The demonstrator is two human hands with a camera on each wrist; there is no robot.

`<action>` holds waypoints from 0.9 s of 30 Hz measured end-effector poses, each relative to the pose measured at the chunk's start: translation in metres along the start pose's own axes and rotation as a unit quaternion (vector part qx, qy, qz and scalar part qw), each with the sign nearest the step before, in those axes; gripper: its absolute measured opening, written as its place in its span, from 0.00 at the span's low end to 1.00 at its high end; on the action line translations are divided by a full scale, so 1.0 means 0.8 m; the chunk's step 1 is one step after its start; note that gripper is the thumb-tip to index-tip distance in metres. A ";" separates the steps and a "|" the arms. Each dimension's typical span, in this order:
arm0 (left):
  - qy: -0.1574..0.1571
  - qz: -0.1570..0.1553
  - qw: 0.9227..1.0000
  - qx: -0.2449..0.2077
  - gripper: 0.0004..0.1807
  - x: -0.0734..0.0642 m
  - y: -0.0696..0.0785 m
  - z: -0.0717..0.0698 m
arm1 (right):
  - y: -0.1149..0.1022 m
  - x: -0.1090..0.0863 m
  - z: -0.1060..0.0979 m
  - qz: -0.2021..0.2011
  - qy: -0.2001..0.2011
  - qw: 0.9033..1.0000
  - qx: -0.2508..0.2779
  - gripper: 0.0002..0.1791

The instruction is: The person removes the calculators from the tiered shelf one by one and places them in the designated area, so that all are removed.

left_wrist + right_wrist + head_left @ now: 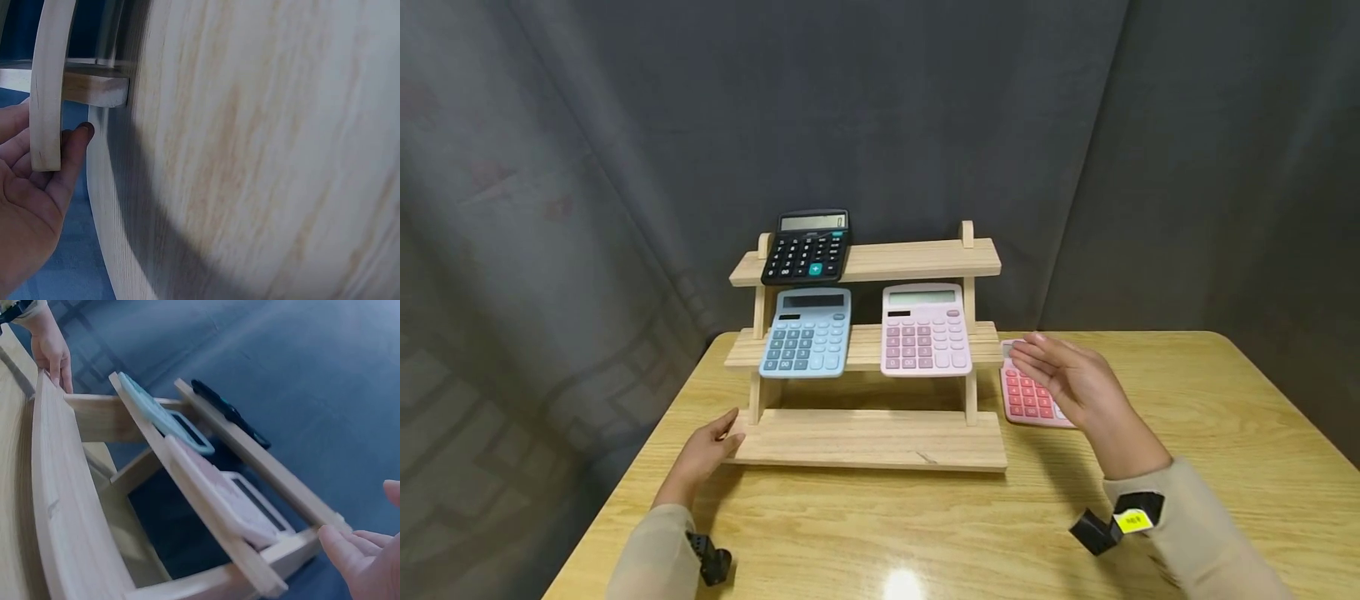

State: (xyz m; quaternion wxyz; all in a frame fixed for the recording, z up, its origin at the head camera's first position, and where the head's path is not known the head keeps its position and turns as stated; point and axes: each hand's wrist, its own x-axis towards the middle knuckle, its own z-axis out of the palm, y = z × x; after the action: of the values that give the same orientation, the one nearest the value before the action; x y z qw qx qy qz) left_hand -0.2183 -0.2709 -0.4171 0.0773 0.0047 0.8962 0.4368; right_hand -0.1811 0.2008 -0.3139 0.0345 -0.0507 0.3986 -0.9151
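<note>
A three-step wooden display rack [880, 437] stands on the table. My left hand [706, 450] holds the left end of its bottom board, thumb and fingers on opposite sides in the left wrist view [31, 206]. A black calculator [807, 247] leans on the top step. On the middle step a blue calculator [806, 333] sits left of a pale pink calculator [925, 330]. Right of the rack, a red-keyed pink calculator [1026, 396] is partly hidden behind my right hand [1078, 383]. That hand has its fingers extended and grips nothing.
A wood-grain table [850, 525] carries everything, with a dark grey curtain [925, 125] behind it. The rack's right upright [971, 396] is near my right hand. Each wrist wears a small black camera [1093, 532].
</note>
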 end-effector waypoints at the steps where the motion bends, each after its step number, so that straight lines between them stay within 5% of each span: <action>1: 0.000 -0.001 1.000 0.001 0.31 0.000 0.000 0.000 | -0.001 0.002 0.006 0.000 -0.001 1.000 -0.005 0.07; 7: 0.006 -0.011 1.000 -0.002 0.30 0.001 0.000 -0.002 | 0.002 0.018 0.027 -0.014 -0.020 1.000 -0.009 0.07; 20: 0.009 0.006 1.000 -0.010 0.29 -0.001 -0.001 0.001 | 0.019 0.048 0.064 0.016 0.006 1.000 -0.010 0.06; 27: -0.003 0.010 1.000 0.011 0.31 -0.003 0.002 0.001 | 0.028 0.063 0.084 0.026 0.010 0.998 -0.059 0.23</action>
State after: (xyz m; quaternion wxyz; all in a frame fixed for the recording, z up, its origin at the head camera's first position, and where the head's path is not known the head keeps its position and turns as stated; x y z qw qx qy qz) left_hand -0.2162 -0.2697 -0.4160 0.0755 0.0156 0.9007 0.4276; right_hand -0.2222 0.1313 -0.2814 0.0509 -0.0332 0.4535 -0.8892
